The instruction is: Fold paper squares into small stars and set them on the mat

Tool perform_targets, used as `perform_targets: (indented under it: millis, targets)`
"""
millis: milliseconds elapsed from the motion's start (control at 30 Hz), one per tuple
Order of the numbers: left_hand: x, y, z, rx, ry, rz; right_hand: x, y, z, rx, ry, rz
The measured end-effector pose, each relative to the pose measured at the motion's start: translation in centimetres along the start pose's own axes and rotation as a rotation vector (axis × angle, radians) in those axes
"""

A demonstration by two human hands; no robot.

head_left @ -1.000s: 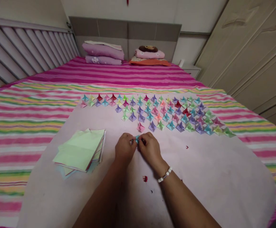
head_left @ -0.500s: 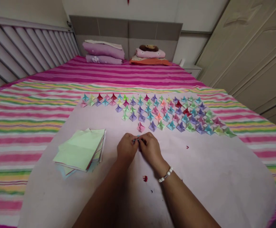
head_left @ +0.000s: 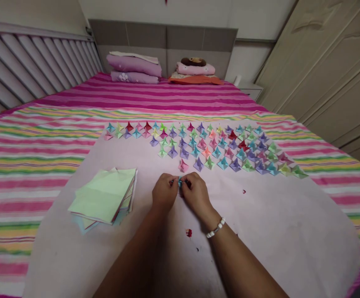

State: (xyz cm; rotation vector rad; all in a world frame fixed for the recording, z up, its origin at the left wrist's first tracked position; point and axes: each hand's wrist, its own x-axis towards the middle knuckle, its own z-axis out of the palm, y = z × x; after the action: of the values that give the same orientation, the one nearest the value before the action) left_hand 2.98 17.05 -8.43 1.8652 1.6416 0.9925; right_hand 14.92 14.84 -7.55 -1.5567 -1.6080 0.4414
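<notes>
My left hand and my right hand meet over a pale pink cloth, fingers pinched together on a small blue folded paper piece. Most of that piece is hidden between my fingertips. A white bead bracelet circles my right wrist. Just beyond my hands lie several rows of small folded paper shapes in many colours; the nearest is a pink one. To my left sits a stack of square paper sheets with a light green sheet on top.
The cloth lies on a bed with a pink, green and yellow striped cover. Pillows and folded bedding rest by the headboard. A wardrobe stands at the right. Small red scraps lie near my wrists.
My hands stay in the same spot, with the fingertips shifting slightly on the small blue piece. Nothing else has moved.
</notes>
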Motion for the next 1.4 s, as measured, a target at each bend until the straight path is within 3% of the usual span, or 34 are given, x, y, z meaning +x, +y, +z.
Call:
perform_targets:
  millis: [300,533,1067,1400]
  targets:
    - [0.0,0.0,-0.2,0.012,-0.027,-0.011,0.0,-0.3,-0.1,0.031,-0.022,0.018]
    - [-0.1,0.7,-0.5,0.162,-0.137,-0.004,0.0,-0.1,0.1,0.020,-0.014,0.040]
    - [-0.1,-0.7,0.7,0.095,0.030,0.271,0.3,1.1,0.6,0.158,0.069,0.100]
    - [-0.2,-0.2,0.0,0.121,-0.037,0.319,0.4,0.6,0.5,0.230,0.097,0.138]
